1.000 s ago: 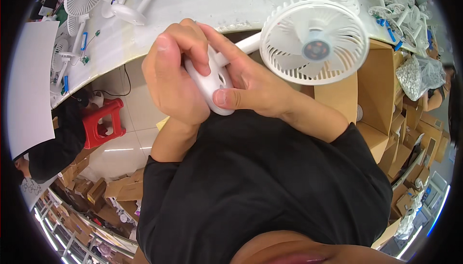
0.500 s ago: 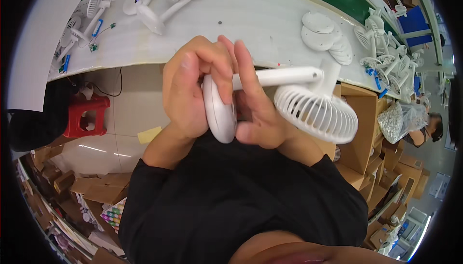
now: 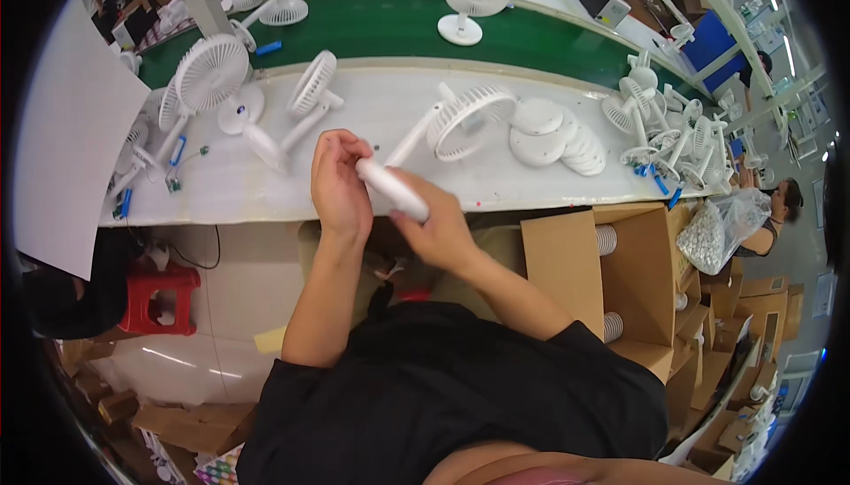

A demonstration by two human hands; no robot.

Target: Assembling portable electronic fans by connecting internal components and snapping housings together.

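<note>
Fan: white desk fan (image 3: 443, 135) held over the near edge of the white workbench (image 3: 266, 188), its round base (image 3: 392, 190) toward the person, its stem running up to the grille head (image 3: 469, 122) above the bench top.
Left hand: left hand (image 3: 341, 184) wrapped around the upper end of the base, fingers curled over it.
Right hand: right hand (image 3: 438, 228) gripping the lower end of the base from beneath; both hands are close together, clamped on the same base.
Bench: stack of round white base plates (image 3: 558, 135) just right of the fan head; more white fans (image 3: 212, 77) lying to the left.
Belt: green conveyor belt (image 3: 381, 33) behind the bench, carrying an upright fan (image 3: 469, 2).
Floor side: open cardboard box (image 3: 611, 272) to the right, red stool (image 3: 159, 299) to the left.
</note>
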